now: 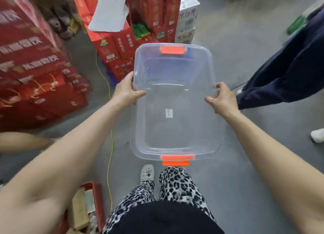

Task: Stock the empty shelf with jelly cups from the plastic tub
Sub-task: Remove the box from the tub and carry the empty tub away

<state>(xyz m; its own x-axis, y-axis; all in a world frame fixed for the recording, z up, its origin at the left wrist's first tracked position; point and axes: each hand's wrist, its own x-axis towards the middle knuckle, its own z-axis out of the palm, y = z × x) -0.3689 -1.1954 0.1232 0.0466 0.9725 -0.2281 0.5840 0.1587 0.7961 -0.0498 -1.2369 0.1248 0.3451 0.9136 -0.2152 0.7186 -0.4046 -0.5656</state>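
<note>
A clear plastic tub [140, 121] with orange latches at its near and far ends hangs in front of me above the grey floor. Nothing lies inside it; only a small white label shows on its bottom. My left hand [127, 89] grips the tub's left rim, thumb over the edge. My right hand [221, 98] grips the right rim, fingers curled round it. No jelly cups and no shelf are in view.
Stacks of red gift boxes [35, 72] stand at the left and ahead [121, 46], with white cartons [188, 14] behind. A yellow cable [109, 146] runs along the floor. Another person's dark-trousered legs [287, 70] stand at the right. A red crate [91, 204] sits near my feet.
</note>
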